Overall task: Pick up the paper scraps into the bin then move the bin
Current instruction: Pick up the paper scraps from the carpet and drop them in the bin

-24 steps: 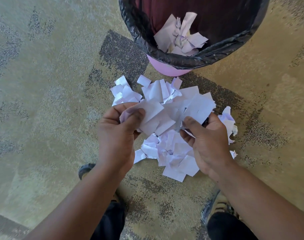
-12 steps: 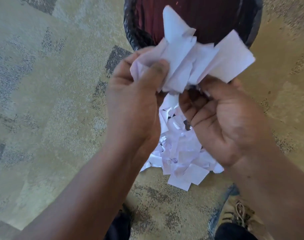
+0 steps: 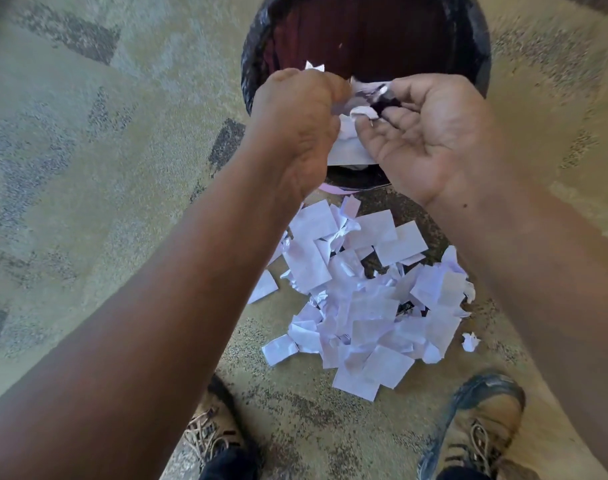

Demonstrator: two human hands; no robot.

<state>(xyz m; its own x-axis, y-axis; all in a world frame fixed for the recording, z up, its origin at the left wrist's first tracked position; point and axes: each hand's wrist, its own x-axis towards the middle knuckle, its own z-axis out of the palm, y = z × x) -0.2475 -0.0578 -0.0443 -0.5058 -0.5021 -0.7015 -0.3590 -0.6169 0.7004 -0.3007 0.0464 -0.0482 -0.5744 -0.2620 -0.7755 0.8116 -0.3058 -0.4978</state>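
The paper scraps are light and limp, and I judge they will slip and flutter out of a loose hold, so the best way is to scoop a bunch from underneath at both sides of the heap and squeeze it together. They are white, mostly small torn rectangles, some crumpled, piled loosely on the carpet just in front of the bin, between it and the person's boots.

Over the bin's near rim both hands are held close together. The left hand shows its back, its fingers curled in toward a few scraps between the hands; whether they really pinch those scraps I cannot tell, since the fingertips are hidden. The right hand is palm up with fingers loosely spread, letting go rather than clamping. A few scraps hang or drop between the two hands above the bin's mouth.

The bin has a black bag liner and a dark inside. It looks light enough to lift by the rim.
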